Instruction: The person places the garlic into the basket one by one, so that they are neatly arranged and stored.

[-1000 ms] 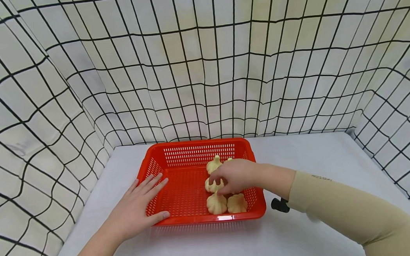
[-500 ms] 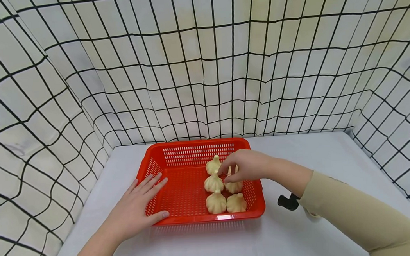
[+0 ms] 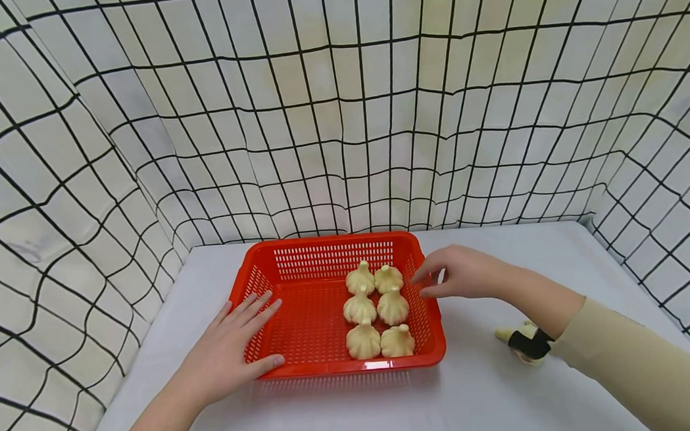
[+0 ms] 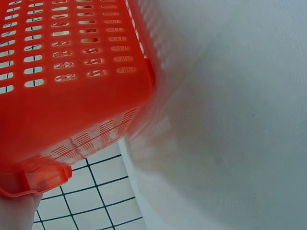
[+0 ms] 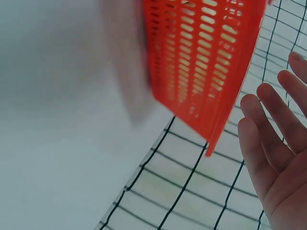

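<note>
A red plastic basket [image 3: 307, 371] with slotted walls stands on the table. Several pale garlic bulbs [image 3: 393, 306] lie in two columns in its right half. Fingers spread, my left hand [image 3: 220, 358] rests over the basket's left rim, thumb at the front left corner. My right hand [image 3: 464, 273] hovers just beyond the right rim with nothing in it, fingers loosely bent in the head view. In the right wrist view its fingers [image 5: 268, 129] extend beside the basket wall [image 5: 201, 62]. The left wrist view shows mostly the basket's outer wall [image 4: 72, 103].
On the white table [image 3: 345, 420], right of the basket, lies another pale bulb-like thing [image 3: 529, 360], partly hidden by the right wrist's black camera [image 3: 531, 344]. White walls with a black grid net [image 3: 367, 141] enclose the back and both sides.
My right hand has moved right, out of the basket and past its right rim, uncovering the garlic bulbs. The bulb-like thing on the table shows more. My left hand stays put.
</note>
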Tool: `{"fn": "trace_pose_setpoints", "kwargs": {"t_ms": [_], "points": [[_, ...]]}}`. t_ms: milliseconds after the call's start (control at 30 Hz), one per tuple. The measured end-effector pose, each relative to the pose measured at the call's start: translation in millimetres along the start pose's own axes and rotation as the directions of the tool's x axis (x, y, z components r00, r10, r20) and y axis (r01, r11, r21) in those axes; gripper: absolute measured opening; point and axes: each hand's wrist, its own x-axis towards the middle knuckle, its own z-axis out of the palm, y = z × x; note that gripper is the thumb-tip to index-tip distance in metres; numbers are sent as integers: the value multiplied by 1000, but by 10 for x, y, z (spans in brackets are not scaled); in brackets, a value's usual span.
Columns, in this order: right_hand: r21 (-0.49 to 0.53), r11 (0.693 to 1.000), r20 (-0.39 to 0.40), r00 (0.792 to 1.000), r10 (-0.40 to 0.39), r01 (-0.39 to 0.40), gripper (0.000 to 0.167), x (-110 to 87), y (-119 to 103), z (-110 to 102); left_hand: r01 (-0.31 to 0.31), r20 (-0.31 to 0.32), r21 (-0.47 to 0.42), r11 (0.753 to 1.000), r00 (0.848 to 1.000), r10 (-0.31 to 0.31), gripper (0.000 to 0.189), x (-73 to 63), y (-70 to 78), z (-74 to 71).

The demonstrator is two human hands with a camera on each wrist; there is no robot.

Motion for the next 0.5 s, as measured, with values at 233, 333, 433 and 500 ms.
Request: {"fn": "trace_pose_setpoints", "kwargs": {"t_ms": [233,333,433,500], "points": [[44,995,-26,996,87,-86,20,-334,313,-47,-3,-5,2,1000,1000,3,87,2,-13,16],[50,993,-30,994,110,-108,21,-498,443,-69,-1,-5,-1,1000,1000,1,87,4,-18,21],[50,991,-29,991,127,-126,23,-648,558,-84,-4,-8,4,1000,1000,4,87,5,-22,23],[47,989,-21,990,139,-138,24,-739,623,-88,-7,-10,7,1000,1000,7,87,5,-25,22]]}}
